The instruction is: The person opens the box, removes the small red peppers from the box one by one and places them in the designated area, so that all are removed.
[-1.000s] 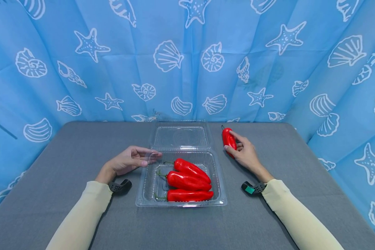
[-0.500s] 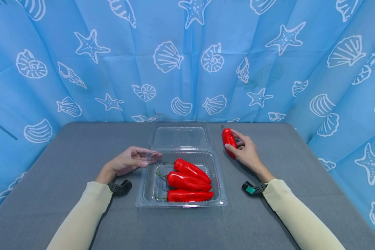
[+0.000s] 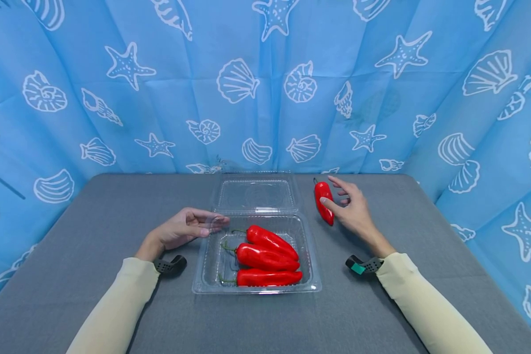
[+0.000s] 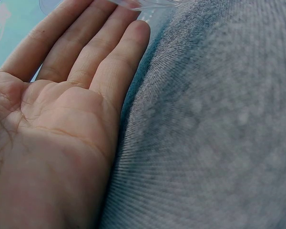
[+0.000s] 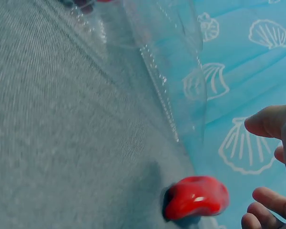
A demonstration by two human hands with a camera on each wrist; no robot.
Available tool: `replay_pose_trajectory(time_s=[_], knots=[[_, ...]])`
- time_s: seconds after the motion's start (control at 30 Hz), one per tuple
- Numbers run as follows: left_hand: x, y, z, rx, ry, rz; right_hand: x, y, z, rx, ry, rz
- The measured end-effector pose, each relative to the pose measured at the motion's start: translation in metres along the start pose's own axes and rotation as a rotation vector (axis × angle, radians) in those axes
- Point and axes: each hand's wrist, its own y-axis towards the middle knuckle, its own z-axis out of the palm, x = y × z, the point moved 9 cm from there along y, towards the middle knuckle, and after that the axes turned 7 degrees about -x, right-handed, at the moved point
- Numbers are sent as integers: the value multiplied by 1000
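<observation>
My right hand (image 3: 355, 209) is beside a single red pepper (image 3: 322, 200) lying on the cloth. Its thumb and fingers are spread, and the right wrist view shows a gap between them and the pepper (image 5: 196, 196). A clear plastic clamshell container (image 3: 312, 260) stands in the middle with its lid (image 3: 256, 192) folded back. Inside lie three red peppers (image 3: 265, 256) with green stems pointing left. At the container's left wall is my left hand (image 3: 182, 229), fingers straight. In the left wrist view its palm (image 4: 57, 129) faces the camera and holds nothing.
The table has a grey cloth (image 3: 265, 324). Behind it and at both sides hangs a blue curtain (image 3: 172, 93) with white shells and starfish, close to the table's back edge. Each wrist wears a dark strap (image 3: 364, 264).
My right hand has let go of the lone pepper and drawn slightly to the right, its fingers spreading. The pepper stays on the cloth. My left hand has not moved.
</observation>
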Motion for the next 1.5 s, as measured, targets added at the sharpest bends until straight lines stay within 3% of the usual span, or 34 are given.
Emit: replay_pose_trajectory(time_s=[0.23, 0.67, 1.1, 1.5], knots=[[-1, 0, 1, 1, -9, 1, 25, -2, 3, 41, 33, -52], [-1, 0, 1, 6, -22, 2, 68, -22, 26, 219, 102, -119], [-1, 0, 1, 1, -17, 7, 103, -46, 46, 401, 236, -214], [-1, 0, 0, -2, -36, 2, 124, -67, 61, 541, 272, -251]])
